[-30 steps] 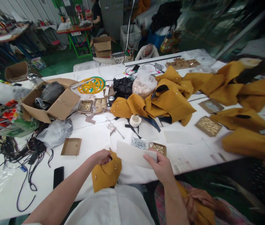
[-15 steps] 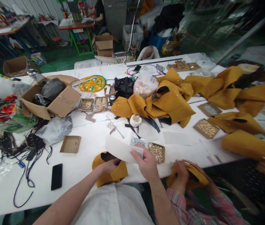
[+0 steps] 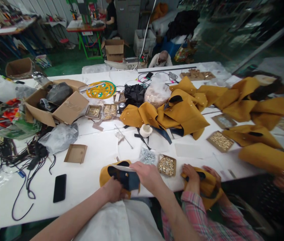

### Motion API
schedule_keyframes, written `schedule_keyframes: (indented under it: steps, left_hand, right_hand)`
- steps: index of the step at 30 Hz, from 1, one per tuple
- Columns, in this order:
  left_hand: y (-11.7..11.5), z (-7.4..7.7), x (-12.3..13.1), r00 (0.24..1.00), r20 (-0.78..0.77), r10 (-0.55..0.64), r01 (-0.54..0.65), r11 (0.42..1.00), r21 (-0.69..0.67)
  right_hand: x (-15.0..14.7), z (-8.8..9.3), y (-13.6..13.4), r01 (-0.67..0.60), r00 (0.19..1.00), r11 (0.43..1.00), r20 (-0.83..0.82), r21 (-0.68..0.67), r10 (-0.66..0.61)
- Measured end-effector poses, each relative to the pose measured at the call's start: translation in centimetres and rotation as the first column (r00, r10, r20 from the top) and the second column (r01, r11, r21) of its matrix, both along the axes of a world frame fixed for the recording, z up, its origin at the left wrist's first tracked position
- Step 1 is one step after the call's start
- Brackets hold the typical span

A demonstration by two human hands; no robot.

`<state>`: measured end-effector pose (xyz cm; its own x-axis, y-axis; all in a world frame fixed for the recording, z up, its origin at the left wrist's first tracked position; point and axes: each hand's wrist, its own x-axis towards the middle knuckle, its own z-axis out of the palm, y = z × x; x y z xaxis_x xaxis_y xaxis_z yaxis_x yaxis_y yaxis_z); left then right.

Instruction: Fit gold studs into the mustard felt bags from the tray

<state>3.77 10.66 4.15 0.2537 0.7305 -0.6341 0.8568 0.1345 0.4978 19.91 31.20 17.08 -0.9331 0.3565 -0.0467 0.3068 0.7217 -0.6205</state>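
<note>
At the table's front edge lies a mustard felt piece [image 3: 104, 174] with a dark blue-black inside showing through its opening. My left hand [image 3: 113, 190] grips its near edge, with some fingers hidden in the fabric. My right hand [image 3: 148, 175] is closed on a thin white sheet [image 3: 123, 168], seen almost edge-on across the opening of the felt. Just right of my right hand stands a small cardboard tray of gold-coloured metal studs [image 3: 167, 165]. Behind it is a clear bag of silvery parts [image 3: 147, 156].
To the right, a co-worker's hands [image 3: 192, 175] hold another mustard felt piece [image 3: 208, 190]. More mustard felt [image 3: 184, 113] is heaped across the table. On the left are a black phone [image 3: 59, 188], an open cardboard tray [image 3: 75, 154], tangled black cords [image 3: 32, 167] and a cardboard box [image 3: 67, 105].
The white sheet has come down and turned edge-on over the felt opening, carried by my right hand. The felt now gapes wider. The co-worker's felt piece has been turned.
</note>
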Motion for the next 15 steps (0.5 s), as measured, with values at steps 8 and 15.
schedule_keyframes:
  steps: [8,15]
  left_hand:
    - [-0.8,4.9,-3.9,0.989,-0.143,0.04,-0.037,0.999,0.023]
    - [-2.5,7.2,-6.4,0.984,-0.175,0.043,-0.037,0.999,0.037]
  right_hand:
    - [-2.7,1.3,-2.5,-0.301,0.874,0.941,0.439,0.156,0.207]
    - [-6.5,-2.4,-7.7,-0.266,0.872,0.957,0.453,0.119,0.186]
